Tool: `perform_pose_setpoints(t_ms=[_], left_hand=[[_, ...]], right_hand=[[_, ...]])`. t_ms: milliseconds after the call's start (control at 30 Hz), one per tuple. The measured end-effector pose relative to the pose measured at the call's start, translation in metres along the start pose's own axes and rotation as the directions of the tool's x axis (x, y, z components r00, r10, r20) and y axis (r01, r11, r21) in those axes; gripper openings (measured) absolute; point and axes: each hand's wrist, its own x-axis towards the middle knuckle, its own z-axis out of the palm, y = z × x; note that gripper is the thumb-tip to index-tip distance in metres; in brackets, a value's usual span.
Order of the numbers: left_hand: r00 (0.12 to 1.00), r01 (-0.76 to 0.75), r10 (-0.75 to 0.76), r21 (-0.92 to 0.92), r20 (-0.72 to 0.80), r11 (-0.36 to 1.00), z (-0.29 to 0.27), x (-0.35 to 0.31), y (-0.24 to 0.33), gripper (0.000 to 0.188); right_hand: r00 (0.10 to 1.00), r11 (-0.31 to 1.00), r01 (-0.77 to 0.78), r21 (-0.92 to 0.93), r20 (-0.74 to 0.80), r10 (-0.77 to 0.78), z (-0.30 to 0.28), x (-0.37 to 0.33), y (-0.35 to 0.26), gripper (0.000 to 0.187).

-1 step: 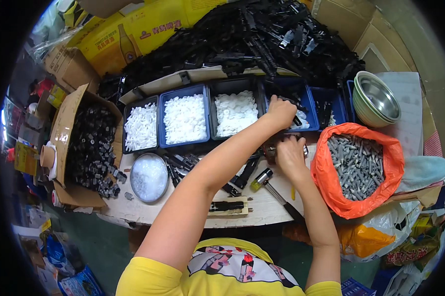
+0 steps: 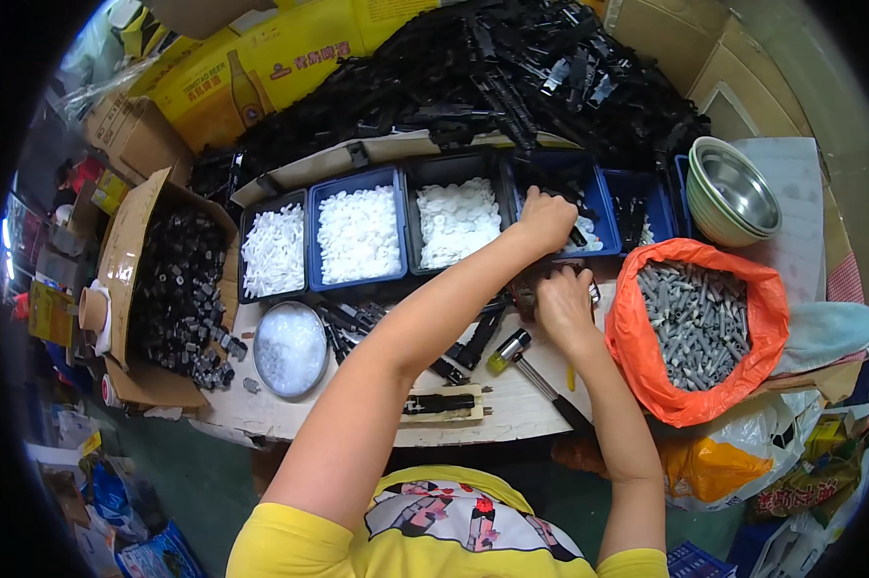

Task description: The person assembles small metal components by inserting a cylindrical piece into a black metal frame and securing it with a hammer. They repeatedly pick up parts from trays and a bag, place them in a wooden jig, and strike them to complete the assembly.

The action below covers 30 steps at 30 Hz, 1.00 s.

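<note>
Here's the left hand (image 2: pixel 550 220), right of centre in the upper half of the frame, fingers bent down over the blue bin (image 2: pixel 605 223), right among its black parts (image 2: pixel 571 181); the fingertips are partly lost against that dark jumble, so whether this grip is apart or clamped on a piece, I cannot tell. Just below it, the right hand (image 2: pixel 565 299) is down low over the worktop (image 2: pixel 526 414), fingers curled beside a small dark item (image 2: pixel 524 300) that the hand partly hides, and I cannot tell whether that grip is closed on it either. Below and left of the right hand lies a hammer (image 2: pixel 548 387) with a yellow-tipped head, its dark handle slanting toward the lower right. Off to the right, an orange bag (image 2: pixel 649 397) gapes open, full of grey pieces (image 2: pixel 695 328), with stacked bowls (image 2: pixel 701 210) above it. Left of the left hand, it's three trays of white parts (image 2: pixel 357 231) in a row, a round dish (image 2: pixel 290 394) below them, and a cardboard box (image 2: pixel 126 265) of dark pieces at far left. Across the top, a great black heap (image 2: pixel 434 82)!
</note>
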Motion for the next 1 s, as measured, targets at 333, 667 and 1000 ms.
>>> perform_pose_setpoints(t_ms=[333,667,1000], left_hand=[[0.970,-0.013,-0.053,-0.268,-0.238,0.963,-0.014,-0.012,-0.013,0.011],[0.931,0.179,-0.251,-0.932,0.264,-0.315,-0.068,-0.128,-0.009,0.015],[0.952,0.104,-0.214,-0.888,0.220,-0.449,-0.044,-0.258,0.015,0.020]], right_hand=[[0.986,0.896,-0.032,0.443,-0.130,0.100,-0.001,-0.014,0.026,0.012],[0.921,0.328,0.038,0.944,-0.161,0.355,-0.043,-0.036,0.006,0.010],[0.943,0.320,0.271,0.908,-0.317,0.102,-0.062,-0.055,-0.072,0.015]])
